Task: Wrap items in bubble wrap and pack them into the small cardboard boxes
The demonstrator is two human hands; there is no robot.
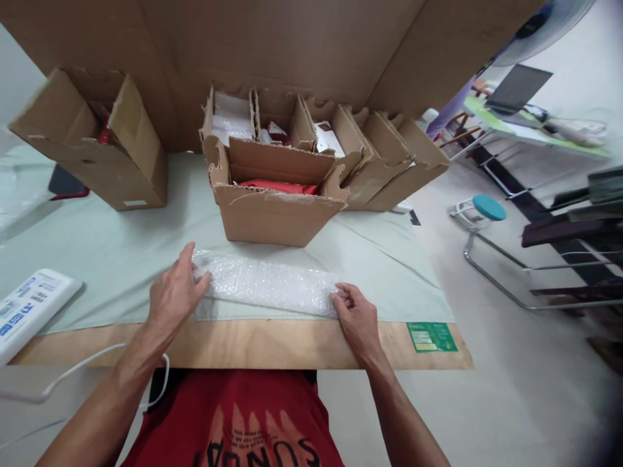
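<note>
A long strip of clear bubble wrap lies across the pale green cloth near the front of the table. At its left end is my left hand, thumb over the plastic and the other fingers at its edge, gripping it. The opposite end is pinched between the thumb and curled fingers of my right hand. Whether something is wrapped inside the strip cannot be made out. Just behind it stands a cardboard box with red packets in it.
More open cardboard boxes stand in a row behind, holding white and red items. Another box is at the left. A white device with a cable lies left front, a green card at the right front edge. A stool stands beyond.
</note>
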